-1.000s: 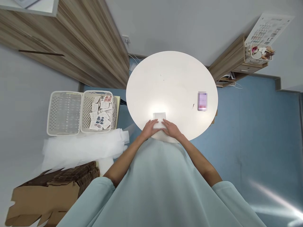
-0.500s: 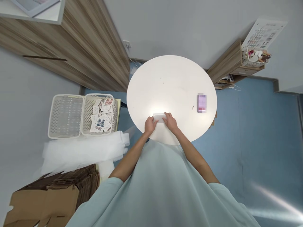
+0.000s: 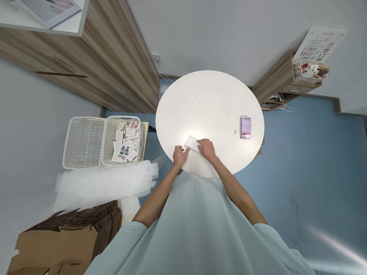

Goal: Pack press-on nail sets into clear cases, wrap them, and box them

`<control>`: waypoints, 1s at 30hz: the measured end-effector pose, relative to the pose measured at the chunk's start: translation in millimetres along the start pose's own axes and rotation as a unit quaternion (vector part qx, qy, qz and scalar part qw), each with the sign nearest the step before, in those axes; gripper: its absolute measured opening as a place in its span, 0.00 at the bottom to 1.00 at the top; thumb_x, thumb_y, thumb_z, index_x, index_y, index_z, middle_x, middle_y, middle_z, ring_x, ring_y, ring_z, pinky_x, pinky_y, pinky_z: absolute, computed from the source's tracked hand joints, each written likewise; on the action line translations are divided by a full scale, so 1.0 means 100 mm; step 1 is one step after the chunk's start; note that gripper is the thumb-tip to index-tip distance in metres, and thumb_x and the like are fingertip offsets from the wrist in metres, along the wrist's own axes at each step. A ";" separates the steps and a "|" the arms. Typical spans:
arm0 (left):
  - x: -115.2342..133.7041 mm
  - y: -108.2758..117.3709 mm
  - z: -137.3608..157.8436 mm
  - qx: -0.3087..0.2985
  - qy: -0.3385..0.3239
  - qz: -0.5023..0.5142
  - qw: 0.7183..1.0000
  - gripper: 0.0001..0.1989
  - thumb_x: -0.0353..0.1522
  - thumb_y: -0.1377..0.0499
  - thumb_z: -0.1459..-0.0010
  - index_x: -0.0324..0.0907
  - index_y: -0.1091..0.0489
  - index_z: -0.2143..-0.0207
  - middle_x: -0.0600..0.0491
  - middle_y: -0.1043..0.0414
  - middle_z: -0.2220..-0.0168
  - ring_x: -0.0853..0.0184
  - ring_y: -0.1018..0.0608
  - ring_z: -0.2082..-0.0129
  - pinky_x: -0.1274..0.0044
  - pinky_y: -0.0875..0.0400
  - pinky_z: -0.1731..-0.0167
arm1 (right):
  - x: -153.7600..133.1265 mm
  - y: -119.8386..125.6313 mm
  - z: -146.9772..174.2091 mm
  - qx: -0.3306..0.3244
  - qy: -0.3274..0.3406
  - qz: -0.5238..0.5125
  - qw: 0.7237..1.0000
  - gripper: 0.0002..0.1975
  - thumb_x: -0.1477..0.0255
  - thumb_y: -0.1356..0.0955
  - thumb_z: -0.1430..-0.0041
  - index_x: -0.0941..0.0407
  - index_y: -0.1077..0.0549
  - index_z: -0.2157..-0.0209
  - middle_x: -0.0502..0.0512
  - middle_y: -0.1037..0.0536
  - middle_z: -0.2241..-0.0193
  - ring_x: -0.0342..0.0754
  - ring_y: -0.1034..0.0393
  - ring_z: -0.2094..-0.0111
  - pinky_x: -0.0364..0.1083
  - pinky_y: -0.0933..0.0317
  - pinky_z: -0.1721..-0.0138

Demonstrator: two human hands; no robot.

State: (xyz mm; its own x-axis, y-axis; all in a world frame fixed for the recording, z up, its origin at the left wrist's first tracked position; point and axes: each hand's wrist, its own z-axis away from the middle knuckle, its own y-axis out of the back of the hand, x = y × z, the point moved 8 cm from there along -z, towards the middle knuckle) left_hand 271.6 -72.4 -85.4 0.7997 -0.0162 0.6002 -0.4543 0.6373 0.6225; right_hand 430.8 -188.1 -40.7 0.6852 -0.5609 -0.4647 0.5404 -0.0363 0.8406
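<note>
White packet [image 3: 192, 143]: located at the near part of the white table [image 3: 212, 103], turned askew between the hands. Left hand [image 3: 180, 156]: thumb at the packet's near-left edge; at this scale, pinching cannot be told from touching. Right hand [image 3: 207, 149]: fingers grip the packet's right end. Purple item [image 3: 245, 128]: farther right, well apart. Possible fault: packet slips or pivots, caused by weak left-side support. Change from the preceding frame: packet rotated from square alignment.
</note>
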 end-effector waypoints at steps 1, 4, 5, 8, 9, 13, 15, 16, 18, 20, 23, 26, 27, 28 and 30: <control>-0.02 -0.01 0.01 -0.009 0.006 0.014 1.000 0.21 0.45 0.34 0.37 0.44 0.34 0.49 0.45 0.20 0.51 0.55 0.19 0.50 0.65 0.28 0.49 | 0.00 -0.03 0.05 -0.007 -0.002 0.000 1.000 0.19 0.70 0.36 0.26 0.55 0.27 0.37 0.65 0.24 0.43 0.60 0.35 0.40 0.57 0.39 0.38; 0.02 -0.07 0.03 -0.043 -0.014 0.056 0.997 0.18 0.42 0.34 0.37 0.45 0.33 0.50 0.46 0.20 0.49 0.58 0.18 0.53 0.68 0.26 0.52 | 0.01 -0.13 0.19 -0.034 -0.010 -0.013 0.999 0.22 0.67 0.36 0.25 0.56 0.29 0.35 0.66 0.24 0.45 0.61 0.34 0.42 0.57 0.37 0.41; 0.05 -0.09 0.03 -0.048 -0.024 0.063 0.997 0.17 0.41 0.34 0.37 0.45 0.33 0.50 0.46 0.21 0.48 0.59 0.18 0.54 0.68 0.26 0.53 | 0.01 -0.17 0.22 -0.040 -0.015 -0.023 0.999 0.23 0.66 0.36 0.25 0.57 0.30 0.34 0.65 0.24 0.45 0.61 0.33 0.43 0.56 0.36 0.42; 0.10 -0.06 -0.01 -0.029 -0.047 0.047 0.997 0.17 0.36 0.35 0.38 0.45 0.31 0.49 0.46 0.23 0.46 0.60 0.18 0.56 0.68 0.24 0.53 | -0.05 -0.29 0.26 -0.055 -0.025 -0.051 0.997 0.24 0.64 0.36 0.25 0.58 0.31 0.33 0.65 0.23 0.45 0.60 0.32 0.44 0.54 0.36 0.42; 0.09 -0.03 -0.03 -0.018 -0.055 0.036 0.998 0.16 0.34 0.36 0.38 0.45 0.31 0.48 0.45 0.23 0.46 0.60 0.18 0.56 0.67 0.24 0.53 | -0.10 -0.33 0.26 -0.062 -0.022 -0.055 0.996 0.24 0.64 0.36 0.25 0.58 0.31 0.34 0.65 0.23 0.46 0.59 0.31 0.44 0.54 0.36 0.42; -0.06 0.21 -0.09 0.002 -0.079 0.011 0.997 0.16 0.29 0.38 0.39 0.44 0.28 0.48 0.45 0.23 0.46 0.59 0.18 0.56 0.65 0.24 0.50 | -0.39 -0.53 0.24 -0.096 0.023 -0.051 0.994 0.25 0.63 0.35 0.26 0.58 0.31 0.33 0.65 0.22 0.46 0.59 0.30 0.45 0.54 0.35 0.42; -0.21 0.34 -0.08 0.007 -0.071 0.012 0.997 0.16 0.29 0.38 0.40 0.44 0.27 0.49 0.45 0.23 0.47 0.59 0.18 0.57 0.65 0.23 0.50 | -0.54 -0.63 0.23 -0.116 0.047 -0.051 0.991 0.26 0.62 0.34 0.26 0.59 0.32 0.33 0.65 0.22 0.46 0.59 0.30 0.45 0.54 0.35 0.42; -0.29 0.40 -0.07 0.012 -0.061 0.013 0.998 0.16 0.29 0.37 0.40 0.43 0.27 0.49 0.45 0.23 0.47 0.59 0.18 0.58 0.65 0.23 0.50 | -0.61 -0.68 0.23 -0.126 0.058 -0.052 0.989 0.27 0.62 0.34 0.27 0.59 0.33 0.33 0.65 0.22 0.46 0.59 0.30 0.45 0.54 0.35 0.42; -0.44 0.50 -0.01 0.027 -0.038 0.015 0.999 0.16 0.29 0.37 0.41 0.43 0.27 0.49 0.45 0.22 0.48 0.60 0.18 0.59 0.66 0.22 0.51 | -0.72 -0.74 0.23 -0.145 0.078 -0.055 0.985 0.28 0.62 0.33 0.27 0.59 0.33 0.32 0.65 0.22 0.46 0.60 0.30 0.45 0.54 0.35 0.42; -0.54 0.56 0.06 0.044 -0.018 0.019 0.999 0.16 0.29 0.36 0.40 0.43 0.27 0.49 0.45 0.22 0.48 0.61 0.18 0.59 0.66 0.22 0.51 | -0.79 -0.78 0.23 -0.157 0.095 -0.054 0.981 0.28 0.62 0.33 0.28 0.59 0.33 0.32 0.66 0.22 0.46 0.61 0.31 0.44 0.55 0.34 0.43; -0.59 0.57 0.12 0.063 -0.002 0.024 0.998 0.16 0.29 0.36 0.40 0.42 0.26 0.49 0.44 0.22 0.48 0.61 0.18 0.59 0.67 0.22 0.51 | -0.82 -0.80 0.23 -0.164 0.110 -0.046 0.979 0.29 0.62 0.33 0.28 0.60 0.34 0.32 0.68 0.23 0.45 0.62 0.32 0.44 0.56 0.34 0.42; -0.58 0.56 0.11 0.071 0.002 0.020 0.997 0.16 0.29 0.36 0.40 0.42 0.25 0.49 0.45 0.22 0.50 0.61 0.18 0.59 0.67 0.22 0.50 | -0.83 -0.81 0.24 -0.166 0.118 -0.045 0.978 0.30 0.63 0.33 0.29 0.61 0.35 0.31 0.69 0.24 0.45 0.63 0.33 0.44 0.57 0.35 0.41; -0.57 0.57 0.10 0.071 0.002 0.019 0.997 0.16 0.29 0.36 0.40 0.43 0.25 0.49 0.46 0.22 0.50 0.61 0.18 0.59 0.67 0.22 0.50 | -0.83 -0.81 0.24 -0.165 0.120 -0.047 0.978 0.30 0.63 0.33 0.29 0.61 0.35 0.31 0.69 0.24 0.46 0.63 0.33 0.44 0.57 0.35 0.41; -0.55 0.57 0.09 0.070 0.000 0.017 0.997 0.16 0.29 0.36 0.41 0.43 0.24 0.49 0.46 0.22 0.51 0.61 0.18 0.59 0.67 0.22 0.50 | -0.83 -0.82 0.24 -0.162 0.120 -0.050 0.978 0.30 0.63 0.33 0.29 0.61 0.35 0.31 0.69 0.25 0.46 0.63 0.33 0.44 0.58 0.35 0.41; -0.53 0.58 0.08 0.069 -0.002 0.007 0.998 0.16 0.29 0.36 0.40 0.44 0.24 0.49 0.47 0.22 0.51 0.61 0.19 0.59 0.67 0.22 0.50 | -0.83 -0.83 0.25 -0.157 0.117 -0.057 0.979 0.30 0.63 0.32 0.30 0.61 0.35 0.32 0.69 0.25 0.46 0.64 0.33 0.44 0.58 0.35 0.41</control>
State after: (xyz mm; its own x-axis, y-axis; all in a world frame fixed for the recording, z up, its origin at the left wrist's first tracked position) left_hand 199.6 -40.9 -77.6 0.7911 -0.0104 0.6116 -0.5161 0.5254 0.6765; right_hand 316.6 -159.2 -64.3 0.6854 -0.3616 -0.6320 0.7178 0.1896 0.6700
